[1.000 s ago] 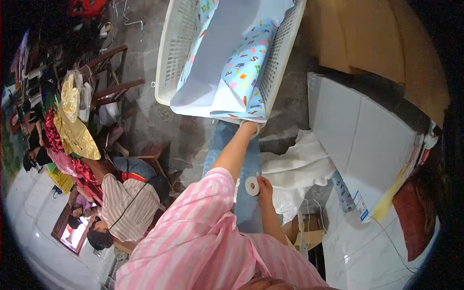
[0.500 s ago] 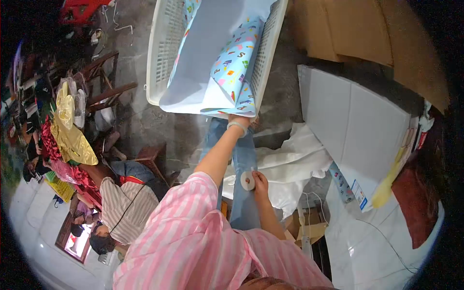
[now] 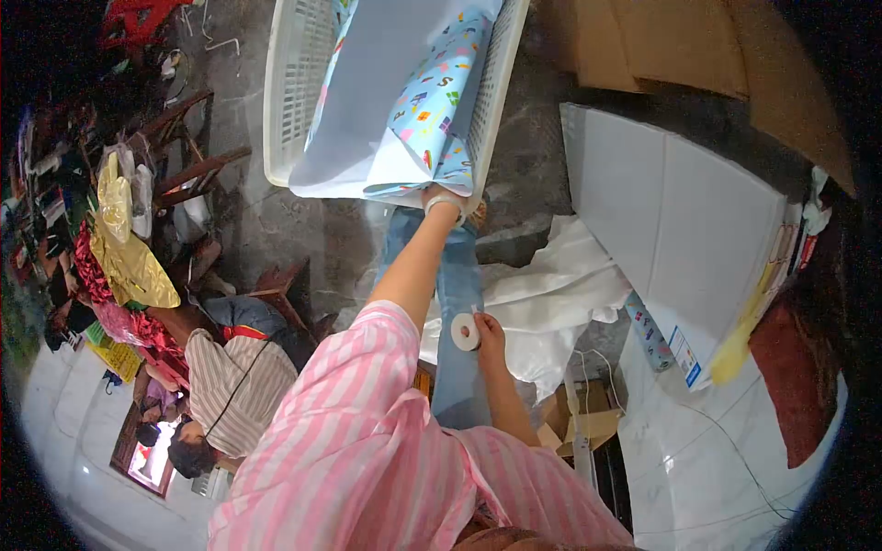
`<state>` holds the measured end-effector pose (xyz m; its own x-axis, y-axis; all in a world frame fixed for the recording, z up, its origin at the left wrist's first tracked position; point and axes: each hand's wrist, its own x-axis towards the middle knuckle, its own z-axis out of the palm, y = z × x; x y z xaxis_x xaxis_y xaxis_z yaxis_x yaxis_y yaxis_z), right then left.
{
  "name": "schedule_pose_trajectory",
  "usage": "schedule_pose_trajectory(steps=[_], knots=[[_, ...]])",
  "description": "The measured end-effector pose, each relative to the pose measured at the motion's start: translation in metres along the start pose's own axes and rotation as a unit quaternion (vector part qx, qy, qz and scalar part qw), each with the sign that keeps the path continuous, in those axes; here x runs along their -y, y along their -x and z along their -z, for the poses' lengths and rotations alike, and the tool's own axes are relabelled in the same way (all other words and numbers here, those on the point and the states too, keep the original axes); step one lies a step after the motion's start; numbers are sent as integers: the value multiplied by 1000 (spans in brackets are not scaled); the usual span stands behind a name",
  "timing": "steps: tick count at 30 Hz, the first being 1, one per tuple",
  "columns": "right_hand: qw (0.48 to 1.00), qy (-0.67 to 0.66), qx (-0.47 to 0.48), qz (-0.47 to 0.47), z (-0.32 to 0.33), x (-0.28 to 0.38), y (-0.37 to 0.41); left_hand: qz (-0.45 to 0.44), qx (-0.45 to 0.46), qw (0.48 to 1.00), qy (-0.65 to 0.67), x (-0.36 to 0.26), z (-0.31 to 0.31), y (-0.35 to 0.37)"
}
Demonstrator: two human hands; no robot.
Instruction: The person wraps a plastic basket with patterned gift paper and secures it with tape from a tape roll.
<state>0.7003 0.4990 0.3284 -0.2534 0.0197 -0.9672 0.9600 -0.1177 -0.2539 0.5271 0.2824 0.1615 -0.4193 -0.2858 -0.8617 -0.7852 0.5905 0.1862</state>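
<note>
The right hand (image 3: 491, 338) pinched the white roll (image 3: 457, 334) edgewise, presumably keeping its face unobstructed; beyond those fingers, the left hand (image 3: 445, 196) met the basket (image 3: 292, 101), presumably steadying it; left finger state was indeterminable.

Sheet (image 3: 381, 96) lies in basket (image 3: 288, 101); seemingly cardboard (image 3: 689, 46) to its right.

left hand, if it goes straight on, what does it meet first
Probably the near end of the basket: the left hand is right at it, though depth and contact are unclear.
</note>
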Motion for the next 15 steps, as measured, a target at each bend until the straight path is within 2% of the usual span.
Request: schedule_pose_trajectory(steps=[1,5,7,8,9,11,13,15], knots=[[1000,1,0,2,2,-2,0,30,2,997,-67,-13,20,18],[999,30,-14,-7,5,-2,-1,44,-8,999,-8,-14,19,22],[999,29,-13,-2,5,-5,0,44,-11,995,-87,1,2,3],[1000,28,-7,6,5,-5,-2,38,31,996,-75,9,2,-9],[1000,29,-6,8,4,-2,-3,37,29,996,-74,8,7,-7],[1000,20,0,-15,8,5,-1,33,-39,993,-107,2,8,2],[1000,-9,-13,-23,3,14,6,3,-43,991,-124,-7,19,25],[999,-38,-21,-32,-5,16,12,-129,-59,987,-76,6,18,19]])
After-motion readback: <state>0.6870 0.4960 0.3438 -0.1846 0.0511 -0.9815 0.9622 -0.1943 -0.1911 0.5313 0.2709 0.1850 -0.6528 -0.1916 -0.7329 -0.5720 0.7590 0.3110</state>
